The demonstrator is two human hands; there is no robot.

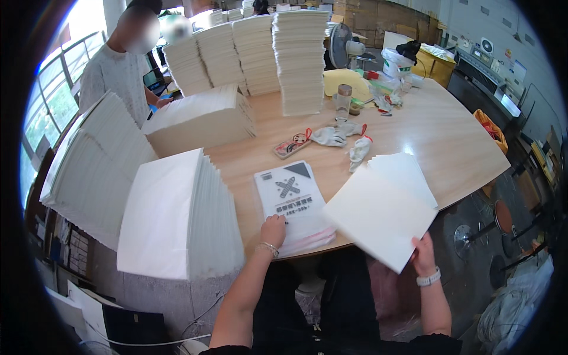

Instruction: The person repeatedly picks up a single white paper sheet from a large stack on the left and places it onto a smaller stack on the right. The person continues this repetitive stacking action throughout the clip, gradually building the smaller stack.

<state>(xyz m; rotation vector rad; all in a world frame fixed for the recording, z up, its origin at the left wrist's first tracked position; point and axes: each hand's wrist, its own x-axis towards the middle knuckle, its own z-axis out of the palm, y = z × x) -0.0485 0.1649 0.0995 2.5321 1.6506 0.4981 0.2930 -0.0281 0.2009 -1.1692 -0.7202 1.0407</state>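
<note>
My right hand (pixel 423 254) grips the near right corner of a large white paper sheet (pixel 381 213), tilted over the table's front edge. Under its far side lies more white paper (pixel 405 171). My left hand (pixel 274 231) is closed, its fingers curled at the left edge of a flat stack of printed clear plastic bags (pixel 291 192). A small dark tip shows beside the thumb, but what the fingers pinch is hidden. Pinkish edges of the bags (pixel 310 241) stick out at the near end.
Tall paper stacks (pixel 299 62) line the table's far side; more paper piles (pixel 157 213) stand at the left. Gloves (pixel 329 136), a phone (pixel 291 145) and a glass jar (pixel 343 100) lie mid-table. Another person (pixel 112 77) stands far left. A stool (pixel 503 216) is at the right.
</note>
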